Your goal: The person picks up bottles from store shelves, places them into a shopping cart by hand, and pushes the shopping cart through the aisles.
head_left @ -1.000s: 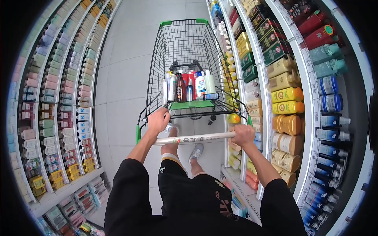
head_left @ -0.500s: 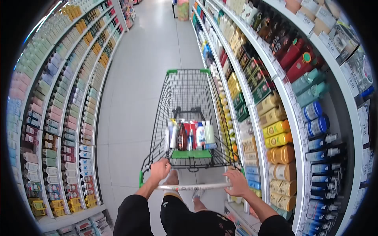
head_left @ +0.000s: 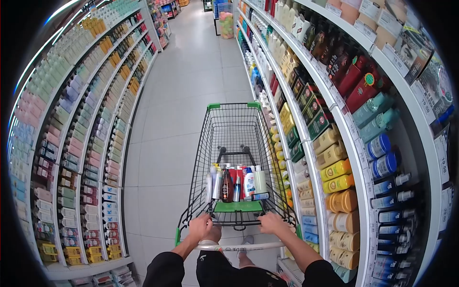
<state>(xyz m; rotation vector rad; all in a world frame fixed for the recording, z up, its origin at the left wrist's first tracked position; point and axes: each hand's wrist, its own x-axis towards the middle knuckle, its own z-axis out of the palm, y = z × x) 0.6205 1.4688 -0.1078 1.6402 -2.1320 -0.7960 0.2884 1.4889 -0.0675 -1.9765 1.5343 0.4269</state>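
Observation:
A wire shopping cart [head_left: 207, 158] with green corner pieces stands in front of me. My left hand [head_left: 200, 226] is closed on the near left of its frame, just beyond the pale handle bar [head_left: 244, 247]. On the near right, my right hand [head_left: 271, 223] curls over the frame too; its fingertips are partly hidden. Several bottles and tubes stand upright at the near end of the basket. Among them are a dark brown pump bottle [head_left: 227, 186], a white bottle with a blue cap [head_left: 249, 182] and a pale green bottle [head_left: 260, 181]. A small dark blue item [head_left: 258, 196] lies at their base.
Shelves of bottles [head_left: 91, 138] line the left side. Close to the cart's right side runs another shelf [head_left: 334, 95], stocked with bottles and boxes. The grey tiled aisle [head_left: 184, 86] stretches ahead. A clear bin of colourful items [head_left: 226, 25] stands at the far end.
The cart and both hands now appear lower in view, and more of the far aisle shows. My right hand has shifted inward along the cart's near edge. My legs have changed position.

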